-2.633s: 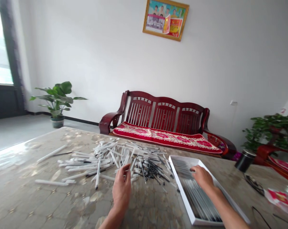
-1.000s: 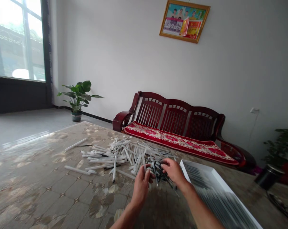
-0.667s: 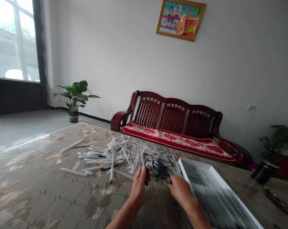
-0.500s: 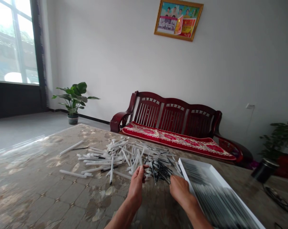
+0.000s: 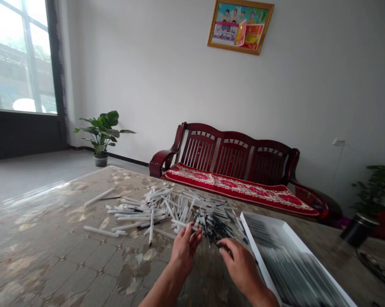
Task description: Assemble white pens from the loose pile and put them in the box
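Observation:
My left hand point(image 5: 183, 249) is closed on a white pen barrel point(image 5: 180, 223), fingers and thumb pinching it at the near side of the pile. To its right, my right hand point(image 5: 239, 262) pinches a thin dark pen part point(image 5: 217, 244); its exact kind is too small to make out. A heap of white pen barrels point(image 5: 162, 200) spreads over the table beyond my hands. Just past my right hand lies a cluster of dark pen parts point(image 5: 219, 226). The two hands are apart.
A white box point(image 5: 296, 236) with many thin pens point(image 5: 307, 273) in rows stands right of my right hand. Stray white barrels point(image 5: 99, 231) lie at the left on the patterned table point(image 5: 80, 264). A black cup point(image 5: 358, 229) stands at far right; a wooden bench point(image 5: 234, 155) is behind.
My right hand has moved left from the dark parts beside the box, bringing a dark part toward my left hand. The white barrel in my left hand has tipped more level.

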`<state>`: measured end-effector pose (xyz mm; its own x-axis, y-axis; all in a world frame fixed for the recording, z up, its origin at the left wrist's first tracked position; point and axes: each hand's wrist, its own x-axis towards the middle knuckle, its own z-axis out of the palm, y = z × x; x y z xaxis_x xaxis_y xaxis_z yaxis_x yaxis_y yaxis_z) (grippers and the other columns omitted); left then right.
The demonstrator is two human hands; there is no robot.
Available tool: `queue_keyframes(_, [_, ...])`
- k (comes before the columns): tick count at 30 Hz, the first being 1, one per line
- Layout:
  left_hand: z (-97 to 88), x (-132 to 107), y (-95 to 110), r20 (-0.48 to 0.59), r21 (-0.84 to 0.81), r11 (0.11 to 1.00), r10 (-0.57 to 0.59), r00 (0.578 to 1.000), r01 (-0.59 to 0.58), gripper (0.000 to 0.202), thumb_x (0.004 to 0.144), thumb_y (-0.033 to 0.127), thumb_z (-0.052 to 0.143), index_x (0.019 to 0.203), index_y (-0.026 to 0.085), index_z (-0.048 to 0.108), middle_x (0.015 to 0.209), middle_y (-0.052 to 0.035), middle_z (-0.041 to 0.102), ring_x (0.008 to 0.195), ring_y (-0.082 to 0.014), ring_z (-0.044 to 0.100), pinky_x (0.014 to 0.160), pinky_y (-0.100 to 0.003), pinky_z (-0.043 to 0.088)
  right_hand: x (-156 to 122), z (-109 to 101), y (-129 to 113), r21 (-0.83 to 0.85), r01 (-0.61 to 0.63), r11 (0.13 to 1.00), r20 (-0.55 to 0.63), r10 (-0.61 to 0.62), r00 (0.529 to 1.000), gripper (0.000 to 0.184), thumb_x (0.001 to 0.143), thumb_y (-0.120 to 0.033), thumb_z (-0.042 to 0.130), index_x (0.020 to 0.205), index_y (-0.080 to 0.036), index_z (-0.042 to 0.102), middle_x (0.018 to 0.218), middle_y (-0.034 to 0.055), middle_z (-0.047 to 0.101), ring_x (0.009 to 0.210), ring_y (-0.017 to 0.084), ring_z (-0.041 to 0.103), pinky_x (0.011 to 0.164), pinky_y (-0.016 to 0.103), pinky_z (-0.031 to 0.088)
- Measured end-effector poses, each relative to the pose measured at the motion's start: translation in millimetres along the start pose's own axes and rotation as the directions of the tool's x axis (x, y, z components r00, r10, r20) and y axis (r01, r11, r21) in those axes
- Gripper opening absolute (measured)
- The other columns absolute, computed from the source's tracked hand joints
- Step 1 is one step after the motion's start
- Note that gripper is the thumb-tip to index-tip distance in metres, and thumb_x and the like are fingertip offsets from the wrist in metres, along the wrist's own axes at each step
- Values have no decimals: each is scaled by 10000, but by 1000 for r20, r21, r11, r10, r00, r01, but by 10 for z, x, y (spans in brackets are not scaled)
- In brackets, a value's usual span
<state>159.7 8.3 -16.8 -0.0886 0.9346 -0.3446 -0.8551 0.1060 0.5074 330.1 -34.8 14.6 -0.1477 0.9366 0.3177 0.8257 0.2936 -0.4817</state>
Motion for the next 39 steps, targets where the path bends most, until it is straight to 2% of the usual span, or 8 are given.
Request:
queue_keyframes(7, [2,-8,-18,17,29,999,-25,1000,24,55,853,165,648,843,157,594,755,-40,720,627,-121,714,566,-200,599,20,11,1,-16,45,999,36,-45,998,247,859,-183,503,980,-254,706,1010,32,722,987,189,644,871,272,444])
queue_keyframes(17, [2,-9,-20,-24,11,998,-58,998,58,57,854,155,641,819,148,596,770,-51,725,643,-133,722,537,-196,584,5,-11,-20,-91,36,995,69,-30,997,279,880,-205,477,987,-282,722,992,35,717,985,200,629,864,269,448])
queue_keyframes(22, [6,-26,-40,46,118,993,1,999,-6,153,791,241,726,787,156,600,749,-37,723,621,-114,697,558,-193,567,12,-40,-32,-142,55,988,47,-48,998,277,889,-180,485,988,-284,722,967,23,713,958,193,628,843,269,442])
queue_keyframes(26, [23,-96,-100,165,250,968,-14,986,-28,294,675,366,808,750,145,628,722,-33,722,583,-103,667,523,-174,528,44,-65,-129,-204,134,970,19,-133,991,256,883,-170,510,988,-271,720,921,33,709,936,214,619,828,296,444])
queue_keyframes(29, [42,-139,-116,203,258,966,-56,978,2,302,641,356,831,751,139,652,680,-11,700,563,-94,655,485,-154,497,116,-78,-178,-91,175,980,-32,-178,983,225,906,-246,501,962,-258,719,900,44,717,916,219,629,817,304,459])
queue_keyframes(31, [51,-135,-83,148,164,985,-76,986,51,241,672,278,822,784,147,655,668,5,686,557,-88,659,483,-146,501,195,-92,-121,104,109,988,-91,-100,991,299,945,-352,432,991,-238,705,911,58,728,862,207,651,781,293,484])
queue_keyframes(34, [56,-89,13,50,-24,998,-61,997,63,122,768,157,741,842,157,644,692,11,685,578,-82,679,513,-139,532,322,-99,116,311,-70,948,-151,122,981,416,951,-438,350,1016,-195,681,880,74,737,720,196,663,673,283,506])
queue_keyframes(39, [64,-44,88,7,-93,993,-70,998,71,58,827,114,667,854,148,628,724,-11,700,594,-96,701,502,-139,549,377,17,507,55,-185,981,-99,189,977,224,829,-259,488,887,-223,702,888,37,746,863,214,686,770,294,496])
